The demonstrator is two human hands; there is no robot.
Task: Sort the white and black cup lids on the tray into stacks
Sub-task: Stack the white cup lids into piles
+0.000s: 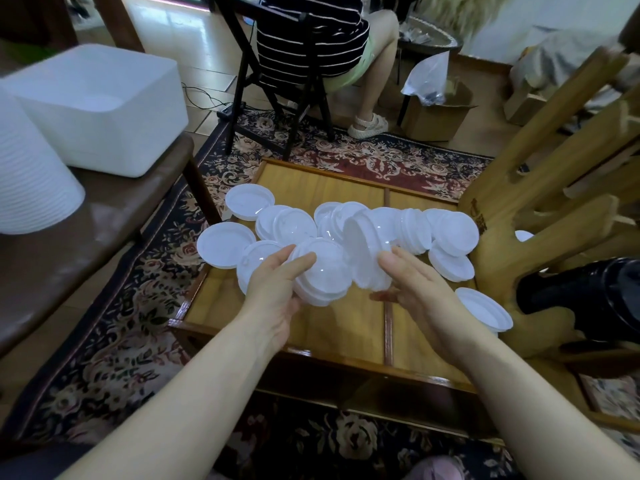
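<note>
Several white cup lids (450, 233) lie scattered and overlapping across the far half of a wooden tray (325, 327). My left hand (277, 285) grips a short stack of white lids (322, 275) above the tray's middle. My right hand (412, 282) holds another bunch of white lids (365, 254) tilted on edge, its fingers pressed against their right side. The two bunches almost touch. A single white lid (485, 308) rests at the tray's right edge. A stack of black lids (585, 296) lies on its side at the far right, off the tray.
A white plastic bin (104, 105) and a stack of white cups (31, 188) sit on a brown bench at the left. A carved wooden chair (540, 202) crowds the tray's right side. A person sits on a black chair beyond the tray, over a patterned rug (121, 323).
</note>
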